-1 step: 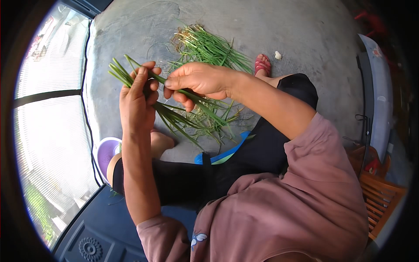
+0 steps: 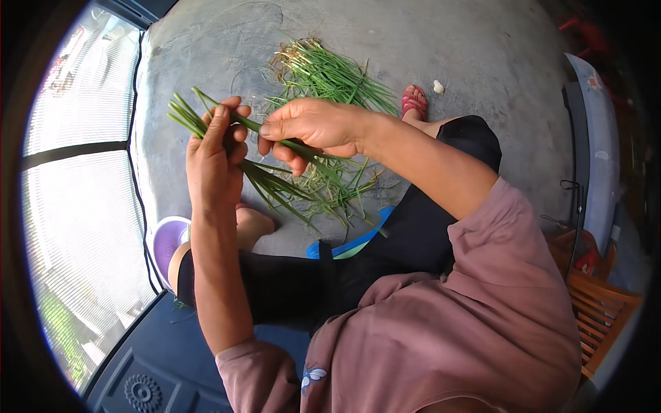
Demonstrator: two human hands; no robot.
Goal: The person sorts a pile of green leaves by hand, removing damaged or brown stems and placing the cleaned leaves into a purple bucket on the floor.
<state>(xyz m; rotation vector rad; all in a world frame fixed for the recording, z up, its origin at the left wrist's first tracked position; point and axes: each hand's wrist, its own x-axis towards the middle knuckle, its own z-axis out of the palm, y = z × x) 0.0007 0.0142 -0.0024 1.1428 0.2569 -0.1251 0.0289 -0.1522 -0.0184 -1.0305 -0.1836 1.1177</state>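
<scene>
Between thumb and fingers, my left hand (image 2: 215, 148) grips a small bunch of chives (image 2: 268, 187). Their cut-looking ends stick out at upper left, and the long leaves hang down to the right. Close beside it, my right hand (image 2: 313, 129) pinches one green stalk whose tip crosses over the left fingers. Part of that stalk is hidden behind the right hand. On the floor beyond lies a large pile of chives (image 2: 337, 76), with pale, brownish root ends at its upper left. Loose scraps of leaves (image 2: 341, 196) are strewn below my hands.
A purple basin (image 2: 169, 241) stands by my left knee. Something blue and green (image 2: 354, 244) shows between my legs. A dark blue moulded surface (image 2: 172, 358) fills the lower left, beside a translucent ribbed panel (image 2: 82, 206). A slatted wooden chair (image 2: 599, 310) is at right.
My left hand, with its bunch, has shifted slightly left and down. The right hand is almost where it was. A small green piece now shows lower down, near my thigh.
</scene>
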